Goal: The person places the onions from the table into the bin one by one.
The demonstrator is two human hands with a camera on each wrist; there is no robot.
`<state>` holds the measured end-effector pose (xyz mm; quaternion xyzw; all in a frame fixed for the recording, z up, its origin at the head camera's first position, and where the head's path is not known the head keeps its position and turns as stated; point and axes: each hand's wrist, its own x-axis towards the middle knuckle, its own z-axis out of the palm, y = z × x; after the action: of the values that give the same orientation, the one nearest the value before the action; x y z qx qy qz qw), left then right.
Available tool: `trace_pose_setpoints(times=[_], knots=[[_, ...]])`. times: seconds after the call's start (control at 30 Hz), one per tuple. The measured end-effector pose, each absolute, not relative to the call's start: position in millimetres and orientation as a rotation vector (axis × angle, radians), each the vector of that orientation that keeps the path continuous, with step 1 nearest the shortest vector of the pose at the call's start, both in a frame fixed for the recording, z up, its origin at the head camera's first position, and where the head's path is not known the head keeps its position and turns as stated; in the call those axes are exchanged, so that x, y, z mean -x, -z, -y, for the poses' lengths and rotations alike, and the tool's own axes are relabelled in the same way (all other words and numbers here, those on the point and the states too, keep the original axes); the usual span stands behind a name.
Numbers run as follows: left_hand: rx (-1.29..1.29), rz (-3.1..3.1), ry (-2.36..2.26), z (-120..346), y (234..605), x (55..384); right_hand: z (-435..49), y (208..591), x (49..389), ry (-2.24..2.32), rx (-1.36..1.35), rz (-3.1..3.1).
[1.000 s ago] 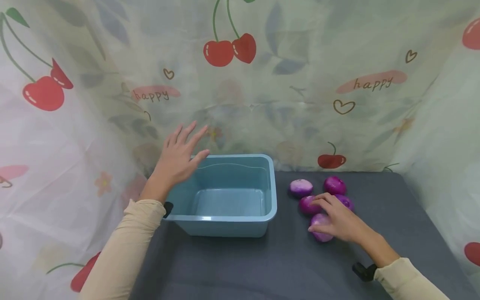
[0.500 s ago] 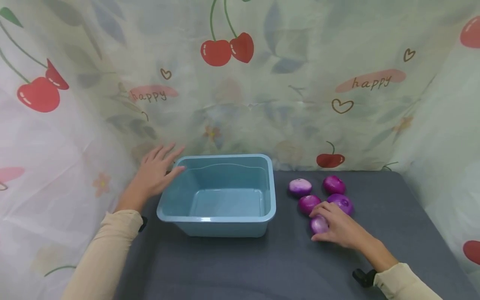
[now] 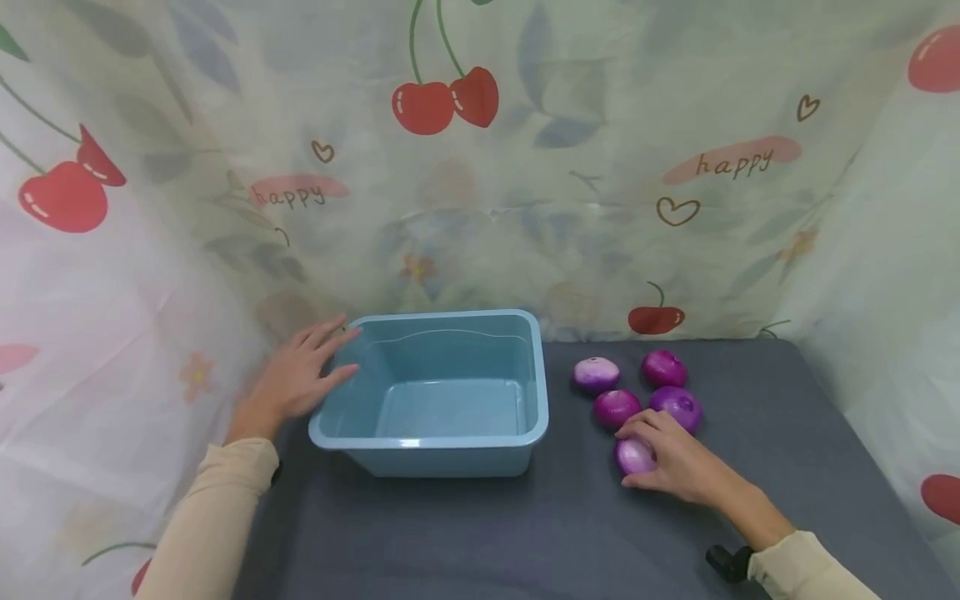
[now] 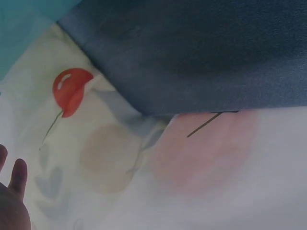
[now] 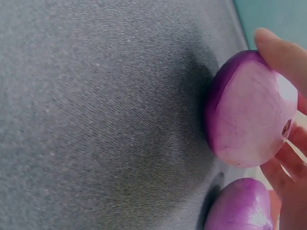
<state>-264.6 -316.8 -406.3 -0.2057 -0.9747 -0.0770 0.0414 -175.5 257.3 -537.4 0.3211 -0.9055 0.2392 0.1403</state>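
While the left hand [image 3: 292, 375] is at the left rim of the blue basin [image 3: 472, 440], its fingers are spread wide and the thumb stands apart, with nothing held; whether they touch that rim I cannot tell. The basin looks like thin moulded plastic, so it is probably light, a little springy in the walls, and best held by its lip.

Right of the basin, and apart from it, five onions are grouped on the grey cloth [image 3: 450, 533]. The pale-topped onion [image 3: 596, 375] is beside the basin's back half; the magenta onion [image 3: 617, 408] is a little nearer the basin's front. Next comes the near onion [image 3: 633, 457], level with the basin's front wall and held by the right hand [image 3: 678, 462]: the thumb is on one side, the fingers curve round the other. Farther right from the basin are the back onion [image 3: 663, 368] and the wide onion [image 3: 675, 408].

The near onion should handle as firm, moderately weighty for its bulk, and hardly fragile, though a hard squeeze might bruise it. Its glossy, rounded skin could slip, so a grip across the widest part, thumb opposing fingers, seems surest. The brown spot [image 5: 286, 128] at its end offers little to hold.
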Motion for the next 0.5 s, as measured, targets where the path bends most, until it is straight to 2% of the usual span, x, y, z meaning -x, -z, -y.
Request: trace_pose_setpoints(times=[0.2, 0.5], knots=[[0.624, 3.000, 0.268, 318.4, 422.7, 266.4, -257.9, 541.7, 174.1, -0.684, -0.929, 2.607], [0.618, 3.066, 0.282, 317.9, 427.0, 265.4, -257.8, 543.9, 168.9, -0.725, -0.873, 2.712]])
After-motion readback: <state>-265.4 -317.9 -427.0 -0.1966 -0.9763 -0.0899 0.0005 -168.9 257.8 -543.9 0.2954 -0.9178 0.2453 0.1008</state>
